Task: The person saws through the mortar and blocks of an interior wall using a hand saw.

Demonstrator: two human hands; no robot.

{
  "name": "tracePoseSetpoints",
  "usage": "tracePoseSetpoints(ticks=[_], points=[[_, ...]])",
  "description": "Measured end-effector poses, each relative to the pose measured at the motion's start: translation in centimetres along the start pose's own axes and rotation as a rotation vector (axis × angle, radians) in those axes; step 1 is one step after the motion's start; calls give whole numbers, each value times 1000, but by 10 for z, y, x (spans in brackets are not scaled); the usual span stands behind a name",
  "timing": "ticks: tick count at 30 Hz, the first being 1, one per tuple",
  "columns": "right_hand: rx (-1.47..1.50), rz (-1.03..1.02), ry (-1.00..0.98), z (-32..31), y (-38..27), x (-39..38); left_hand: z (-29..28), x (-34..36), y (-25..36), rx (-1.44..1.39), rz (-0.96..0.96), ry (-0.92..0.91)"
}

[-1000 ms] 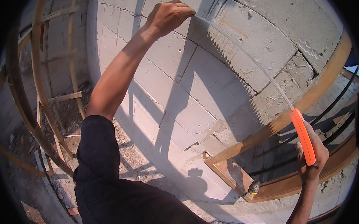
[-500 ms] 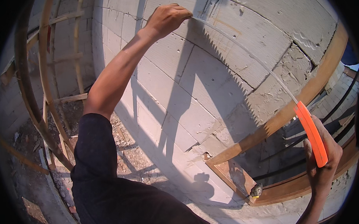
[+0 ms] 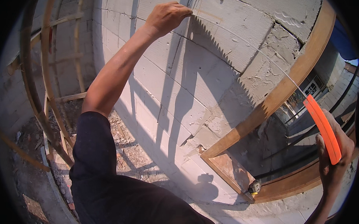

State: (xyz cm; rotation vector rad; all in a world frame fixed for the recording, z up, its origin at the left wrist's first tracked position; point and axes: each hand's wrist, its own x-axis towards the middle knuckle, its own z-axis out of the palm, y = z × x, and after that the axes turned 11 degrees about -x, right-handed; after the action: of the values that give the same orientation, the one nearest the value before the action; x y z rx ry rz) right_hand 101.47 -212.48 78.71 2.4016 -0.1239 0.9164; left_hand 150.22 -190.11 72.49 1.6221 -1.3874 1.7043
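Note:
A handsaw spans the space in front of the block wall. Its blade shows nearly edge-on as a thin pale line. My left hand, raised on an outstretched arm, is closed in a pinch at the far tip of the blade. Round the orange handle my right hand is wrapped, at the right side. The saw's toothed shadow falls across the blocks and onto the wooden frame. Whether the blade touches the wall I cannot tell.
At the frame's lower corner lies a small dark-and-yellow tool. Wooden poles stand on the left like scaffolding. Rubble covers the ground below the wall. Dark bars cross the opening inside the frame.
The wall and wooden frame have shifted left in view. The saw's handle and my right hand have moved slightly right, while my left hand keeps its pinch on the blade tip.

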Motion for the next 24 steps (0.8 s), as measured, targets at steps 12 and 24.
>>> tracePoseSetpoints(ticks=[12,24], points=[[-112,139,-114,-18,66,-72,5,32,69,24,66,30],[-126,79,-111,-52,70,-91,8,42,107,-72,1,83]])
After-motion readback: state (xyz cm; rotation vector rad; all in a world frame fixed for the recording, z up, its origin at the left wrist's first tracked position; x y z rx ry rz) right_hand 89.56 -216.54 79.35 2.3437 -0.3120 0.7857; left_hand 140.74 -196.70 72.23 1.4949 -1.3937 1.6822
